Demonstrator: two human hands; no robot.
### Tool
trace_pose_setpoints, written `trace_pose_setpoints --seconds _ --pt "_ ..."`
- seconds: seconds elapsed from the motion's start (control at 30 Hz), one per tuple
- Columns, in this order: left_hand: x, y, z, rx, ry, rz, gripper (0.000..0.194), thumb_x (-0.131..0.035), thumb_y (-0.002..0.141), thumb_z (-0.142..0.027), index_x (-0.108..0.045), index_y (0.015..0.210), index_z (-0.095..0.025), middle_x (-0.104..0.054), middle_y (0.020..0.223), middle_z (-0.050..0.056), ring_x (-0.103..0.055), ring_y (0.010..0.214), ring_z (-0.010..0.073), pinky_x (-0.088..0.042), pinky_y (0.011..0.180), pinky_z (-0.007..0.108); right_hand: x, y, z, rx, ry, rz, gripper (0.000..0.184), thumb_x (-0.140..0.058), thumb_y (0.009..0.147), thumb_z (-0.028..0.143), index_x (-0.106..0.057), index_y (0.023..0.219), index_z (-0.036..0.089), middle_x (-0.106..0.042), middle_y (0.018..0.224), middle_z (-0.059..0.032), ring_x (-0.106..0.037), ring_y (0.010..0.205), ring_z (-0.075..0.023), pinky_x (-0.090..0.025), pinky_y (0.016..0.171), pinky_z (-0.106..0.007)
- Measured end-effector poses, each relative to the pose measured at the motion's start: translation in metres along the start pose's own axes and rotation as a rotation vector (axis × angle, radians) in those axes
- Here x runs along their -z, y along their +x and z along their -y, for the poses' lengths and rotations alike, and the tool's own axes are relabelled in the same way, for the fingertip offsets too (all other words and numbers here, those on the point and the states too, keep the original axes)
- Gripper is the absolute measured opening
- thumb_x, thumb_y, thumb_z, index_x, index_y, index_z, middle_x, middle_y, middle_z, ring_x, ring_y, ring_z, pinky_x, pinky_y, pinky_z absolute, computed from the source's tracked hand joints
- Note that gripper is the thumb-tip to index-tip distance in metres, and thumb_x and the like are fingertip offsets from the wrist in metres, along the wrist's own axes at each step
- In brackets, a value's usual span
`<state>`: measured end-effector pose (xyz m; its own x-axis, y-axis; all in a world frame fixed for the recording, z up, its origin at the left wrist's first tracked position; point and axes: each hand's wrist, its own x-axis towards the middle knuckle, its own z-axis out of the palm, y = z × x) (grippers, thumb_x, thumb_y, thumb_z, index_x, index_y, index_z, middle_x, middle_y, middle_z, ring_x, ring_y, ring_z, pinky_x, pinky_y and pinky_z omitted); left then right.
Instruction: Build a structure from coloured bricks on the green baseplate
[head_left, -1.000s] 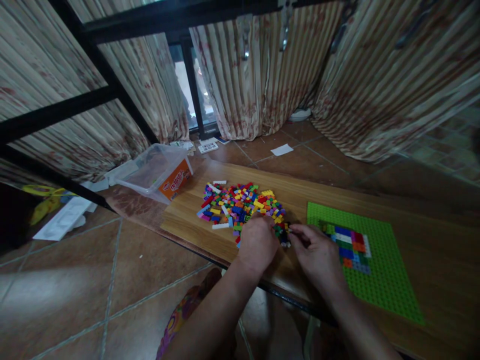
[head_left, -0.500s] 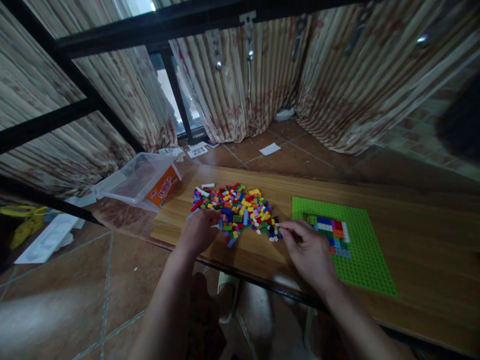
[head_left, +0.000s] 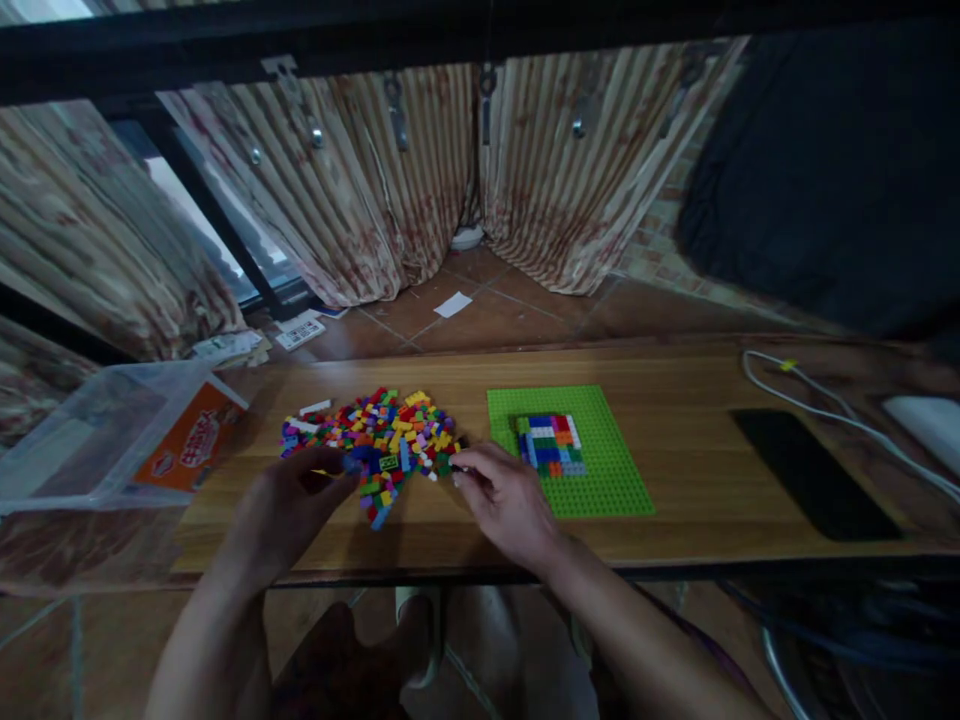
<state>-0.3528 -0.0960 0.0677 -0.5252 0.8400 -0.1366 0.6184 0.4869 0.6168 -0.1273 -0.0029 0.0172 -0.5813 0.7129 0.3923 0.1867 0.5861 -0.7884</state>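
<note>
At the left front of the brick pile (head_left: 405,430), my left hand (head_left: 289,510) is closed, with a small blue brick (head_left: 351,464) between thumb and fingertips. My right hand (head_left: 514,505) is at the pile's right edge, its thumb and forefinger pinched on a small dark piece (head_left: 456,466), partly hidden, that looks like a brick. Right of that hand lies a green baseplate (head_left: 611,480). On it sits a flat patch of joined bricks (head_left: 555,447) in blue, white, red, orange, green and grey.
A clear plastic box (head_left: 82,430) with an orange label stands at the wooden table's (head_left: 690,450) left end. Toward the right lie a black phone-like slab (head_left: 814,475) and a white cable (head_left: 825,385). Striped curtains (head_left: 420,180) hang behind.
My view has swung right, bringing the black slab and cable into sight. My left hand has moved left from the pile's middle and now holds a blue brick. The right hand keeps its pinch.
</note>
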Motion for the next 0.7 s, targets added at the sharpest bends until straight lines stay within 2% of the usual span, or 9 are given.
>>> trace_pose_setpoints --seconds 0.07,0.13,0.2,0.33,0.43,0.57,0.63,0.7 --pt "-0.013 -0.007 -0.021 -0.072 -0.249 0.134 0.03 -0.066 0.073 -0.043 -0.065 0.089 -0.017 -0.064 0.072 0.0 -0.056 0.064 0.0164 -0.04 0.058 0.024 0.002 -0.003 0.006 0.05 0.053 0.023 0.028 -0.056 0.089 0.017 -0.062 0.116 0.025 -0.068 0.104 -0.0048 -0.064 0.095 -0.0177 -0.053 0.083 -0.031" --pt "-0.032 -0.013 -0.044 -0.129 -0.487 0.28 0.026 -0.067 0.074 -0.037 -0.065 0.091 -0.017 -0.067 0.081 0.001 -0.06 0.074 0.017 -0.046 0.067 0.025 0.005 -0.006 0.01 0.096 0.086 0.035 0.039 -0.059 0.088 0.018 -0.057 0.125 0.028 -0.067 0.111 -0.0049 -0.063 0.1 -0.018 -0.053 0.086 -0.032" --pt "-0.05 -0.018 -0.062 -0.147 -0.599 0.417 0.023 -0.066 0.075 -0.033 -0.065 0.091 -0.016 -0.068 0.084 0.003 -0.061 0.079 0.0176 -0.048 0.071 0.026 0.011 -0.008 0.01 0.116 0.101 0.014 0.039 -0.057 0.089 0.016 -0.057 0.126 0.029 -0.067 0.111 -0.0048 -0.063 0.101 -0.0178 -0.053 0.086 -0.032" --pt "-0.074 -0.023 -0.08 -0.08 -0.674 0.454 0.022 -0.069 0.075 -0.033 -0.065 0.089 -0.016 -0.063 0.071 -0.001 -0.057 0.067 0.0135 -0.046 0.061 0.023 0.029 -0.011 0.002 0.112 0.073 -0.038 0.028 -0.055 0.09 0.015 -0.065 0.114 0.027 -0.067 0.101 -0.0047 -0.064 0.096 -0.0167 -0.054 0.083 -0.03" --pt "-0.084 -0.024 -0.088 -0.078 -0.724 0.46 0.025 -0.071 0.074 -0.034 -0.065 0.089 -0.015 -0.065 0.075 0.0 -0.059 0.07 0.0142 -0.048 0.066 0.024 0.043 -0.016 -0.003 0.085 0.05 -0.072 0.024 -0.057 0.089 0.018 -0.067 0.109 0.026 -0.066 0.102 -0.0056 -0.065 0.093 -0.0168 -0.054 0.08 -0.03" --pt "-0.102 -0.026 -0.104 -0.077 -0.828 0.419 0.028 -0.072 0.073 -0.034 -0.067 0.093 -0.015 -0.067 0.081 0.002 -0.06 0.073 0.0135 -0.049 0.069 0.024 0.058 -0.025 -0.008 -0.048 0.063 -0.118 0.017 -0.059 0.087 0.018 -0.068 0.1 0.024 -0.067 0.091 -0.0036 -0.064 0.081 -0.0151 -0.053 0.072 -0.027" --pt "-0.112 -0.025 -0.111 -0.031 -0.868 0.412 0.027 -0.072 0.073 -0.035 -0.067 0.088 -0.013 -0.066 0.073 0.001 -0.058 0.066 0.0119 -0.048 0.065 0.023 0.065 -0.029 -0.012 -0.136 0.061 -0.139 0.017 -0.061 0.085 0.019 -0.067 0.1 0.023 -0.068 0.086 -0.0021 -0.064 0.074 -0.014 -0.052 0.069 -0.026" --pt "-0.12 -0.024 -0.118 -0.011 -0.884 0.405 0.025 -0.073 0.072 -0.035 -0.067 0.082 -0.012 -0.063 0.065 0.0 -0.056 0.061 0.0105 -0.047 0.062 0.022 0.072 -0.033 -0.017 -0.204 0.072 -0.148 0.024 -0.063 0.084 0.02 -0.066 0.107 0.023 -0.07 0.085 -0.001 -0.064 0.071 -0.0136 -0.053 0.068 -0.026"
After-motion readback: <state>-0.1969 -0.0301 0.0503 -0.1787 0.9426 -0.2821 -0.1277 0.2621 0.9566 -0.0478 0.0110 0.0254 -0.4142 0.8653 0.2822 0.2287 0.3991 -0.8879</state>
